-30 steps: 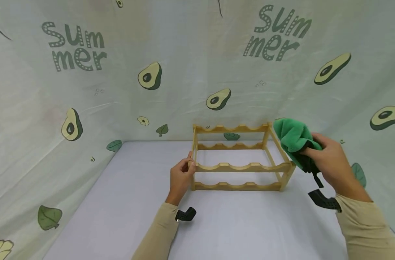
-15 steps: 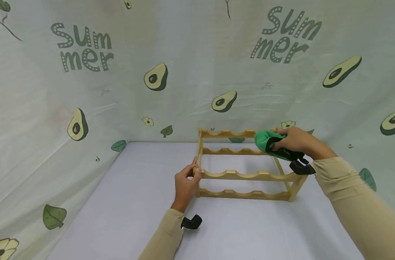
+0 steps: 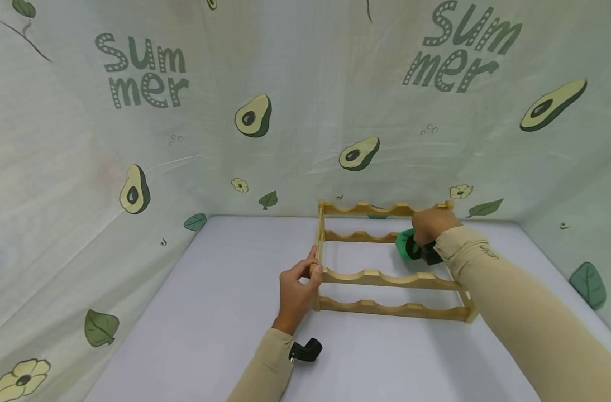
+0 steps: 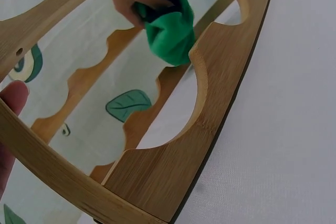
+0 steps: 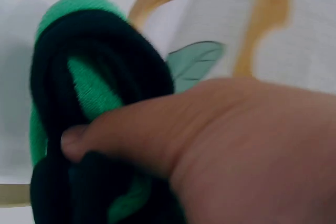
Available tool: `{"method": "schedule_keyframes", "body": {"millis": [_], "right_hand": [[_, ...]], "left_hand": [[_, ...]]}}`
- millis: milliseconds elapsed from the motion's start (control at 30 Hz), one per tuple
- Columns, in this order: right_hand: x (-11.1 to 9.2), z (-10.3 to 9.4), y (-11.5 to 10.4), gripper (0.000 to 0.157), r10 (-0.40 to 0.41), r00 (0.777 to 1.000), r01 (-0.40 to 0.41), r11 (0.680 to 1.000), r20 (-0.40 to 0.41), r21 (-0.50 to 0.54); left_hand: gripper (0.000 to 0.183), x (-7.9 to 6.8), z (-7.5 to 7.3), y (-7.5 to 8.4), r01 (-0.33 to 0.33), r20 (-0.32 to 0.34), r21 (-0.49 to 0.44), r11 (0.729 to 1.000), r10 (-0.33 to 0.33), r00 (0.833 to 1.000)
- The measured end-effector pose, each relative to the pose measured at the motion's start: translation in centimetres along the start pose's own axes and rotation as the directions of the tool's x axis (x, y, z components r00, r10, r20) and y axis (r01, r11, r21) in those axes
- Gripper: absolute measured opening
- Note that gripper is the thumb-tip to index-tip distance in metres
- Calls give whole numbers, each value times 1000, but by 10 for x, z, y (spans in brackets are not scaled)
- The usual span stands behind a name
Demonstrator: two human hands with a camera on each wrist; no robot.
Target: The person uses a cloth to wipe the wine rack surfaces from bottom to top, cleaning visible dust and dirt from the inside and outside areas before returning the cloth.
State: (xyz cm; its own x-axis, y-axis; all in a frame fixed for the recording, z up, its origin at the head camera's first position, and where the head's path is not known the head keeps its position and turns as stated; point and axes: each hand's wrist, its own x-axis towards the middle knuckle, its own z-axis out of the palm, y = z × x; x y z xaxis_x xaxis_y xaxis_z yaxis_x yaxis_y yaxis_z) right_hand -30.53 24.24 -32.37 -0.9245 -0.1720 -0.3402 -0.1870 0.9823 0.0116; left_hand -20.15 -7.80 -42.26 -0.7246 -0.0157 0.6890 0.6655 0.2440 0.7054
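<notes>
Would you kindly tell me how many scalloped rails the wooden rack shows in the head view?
4: upper front rail, lower front rail, upper back rail and lower back rail. The right hand and green cloth partly hide the back pair.

From the lower edge of the head view, our left arm (image 3: 262, 365) angles up toward the middle, its left hand (image 3: 299, 287) gripping with bent fingers (image 3: 302, 266). Our right arm (image 3: 526, 304) reaches farther forward; the right hand (image 3: 433, 224) holds on, thumb (image 5: 131, 129) stretched out.
</notes>
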Motion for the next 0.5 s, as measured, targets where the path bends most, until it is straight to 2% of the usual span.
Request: {"method": "schedule_keyframes", "body": {"millis": [33, 167, 267, 400, 500], "right_hand": [[2, 4, -1, 5, -1, 1000, 2, 999, 3, -42], [7, 15, -3, 13, -13, 998, 1, 981, -59, -192], [8, 20, -1, 14, -35, 995, 10, 968, -98, -252], [13, 24, 3, 12, -65, 994, 44, 973, -85, -225], [20, 24, 9, 9, -50, 998, 41, 986, -49, -163]], "left_hand": [[6, -1, 0, 0, -3, -1, -2, 1000, 3, 1000], [6, -1, -1, 1, -18, -10, -7, 1000, 17, 1000], [6, -1, 0, 1, -26, -6, -5, 1000, 26, 1000], [6, -1, -2, 1, -30, -5, 2, 1000, 30, 1000], [6, 1, -1, 3, -4, -7, 8, 1000, 4, 1000]]}}
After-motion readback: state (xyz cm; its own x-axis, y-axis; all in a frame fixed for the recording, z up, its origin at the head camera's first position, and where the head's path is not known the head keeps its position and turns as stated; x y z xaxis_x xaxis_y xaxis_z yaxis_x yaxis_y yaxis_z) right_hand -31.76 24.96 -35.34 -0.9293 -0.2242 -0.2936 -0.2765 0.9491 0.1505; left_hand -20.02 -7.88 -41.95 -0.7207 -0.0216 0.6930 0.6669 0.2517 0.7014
